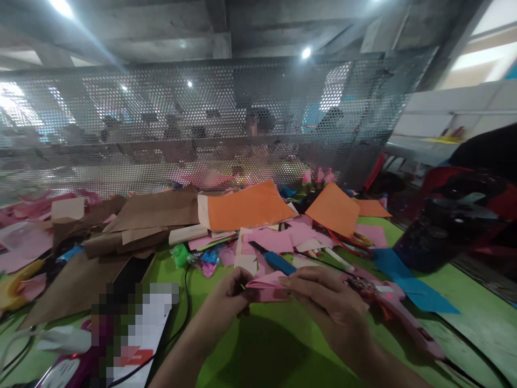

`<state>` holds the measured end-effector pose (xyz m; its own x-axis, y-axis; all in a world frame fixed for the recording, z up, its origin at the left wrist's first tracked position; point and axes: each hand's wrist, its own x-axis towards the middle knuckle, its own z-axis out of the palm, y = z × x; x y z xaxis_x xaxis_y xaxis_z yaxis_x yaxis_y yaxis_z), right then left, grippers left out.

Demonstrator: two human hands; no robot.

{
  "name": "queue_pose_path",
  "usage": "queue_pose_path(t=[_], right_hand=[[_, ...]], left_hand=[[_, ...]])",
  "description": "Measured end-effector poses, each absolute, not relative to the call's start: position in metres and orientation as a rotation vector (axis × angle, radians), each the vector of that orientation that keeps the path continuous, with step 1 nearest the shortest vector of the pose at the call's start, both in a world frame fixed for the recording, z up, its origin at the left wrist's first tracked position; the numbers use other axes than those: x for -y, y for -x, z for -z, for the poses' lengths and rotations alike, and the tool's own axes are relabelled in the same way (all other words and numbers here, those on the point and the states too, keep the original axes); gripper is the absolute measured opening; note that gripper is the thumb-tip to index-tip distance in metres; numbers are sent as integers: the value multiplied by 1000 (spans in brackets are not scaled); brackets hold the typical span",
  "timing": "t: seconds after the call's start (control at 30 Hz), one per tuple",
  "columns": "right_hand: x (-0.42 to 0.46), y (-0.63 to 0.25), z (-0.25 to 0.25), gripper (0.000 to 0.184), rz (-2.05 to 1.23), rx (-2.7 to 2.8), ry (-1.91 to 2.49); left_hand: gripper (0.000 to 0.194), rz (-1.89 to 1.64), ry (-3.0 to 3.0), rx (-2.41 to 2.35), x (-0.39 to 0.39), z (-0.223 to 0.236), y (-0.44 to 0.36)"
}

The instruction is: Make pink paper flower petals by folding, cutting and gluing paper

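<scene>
A folded pink paper piece [267, 288] is held low in the middle of the view, just above the green table [266, 350]. My left hand [230, 298] pinches its left end with closed fingers. My right hand [328, 299] lies over its right side, fingers pressed onto the paper. A pink glue gun [393, 307] rests on the table just right of my right hand. A blue-handled cutter [274, 260] lies right behind the paper.
Orange sheets [246, 207], brown paper [157, 213] and pink scraps [270, 240] are piled behind the hands. Blue paper [407, 280] lies at right near a dark bag [444, 226]. A black cable [183, 318] runs at left. A perforated metal screen [202, 118] walls off the back.
</scene>
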<state>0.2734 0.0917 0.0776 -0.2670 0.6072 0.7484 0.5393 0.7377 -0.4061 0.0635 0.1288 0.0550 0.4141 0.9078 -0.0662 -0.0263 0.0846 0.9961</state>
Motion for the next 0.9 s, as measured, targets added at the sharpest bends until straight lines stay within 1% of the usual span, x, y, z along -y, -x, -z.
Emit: queue_pose_path(t=[0.03,0.1,0.23,0.37,0.53,0.73,0.77,0.83,0.9], right_hand=[[-91,-273,-78,29,-37,1957,864],[-90,-273,-77,30,21,1978,846],[-91,-272,-76,32,18,1988,853],[-92,-273,-73,35,-29,2002,870],[-93,-273,-71,30,-87,2004,902],[-96,-272,-72,25,-263,1982,977],[-97,-272,-72,25,-281,1982,980],[-99,-272,-72,26,-309,1989,991],[-100,-273,-73,31,-333,2000,1003]], left_hand=[[6,-847,-1271,-871,-128,-57,-64],[9,-841,-1214,-816,-124,-61,-63],[11,-900,-1058,-751,-118,-68,-61],[26,-931,-995,-738,-116,-71,-61],[20,-923,-998,-801,-117,-70,-63],[20,-881,-1175,-750,-122,-64,-65],[23,-893,-1207,-745,-122,-64,-65],[37,-937,-1234,-754,-123,-63,-67],[48,-971,-1240,-779,-123,-61,-68]])
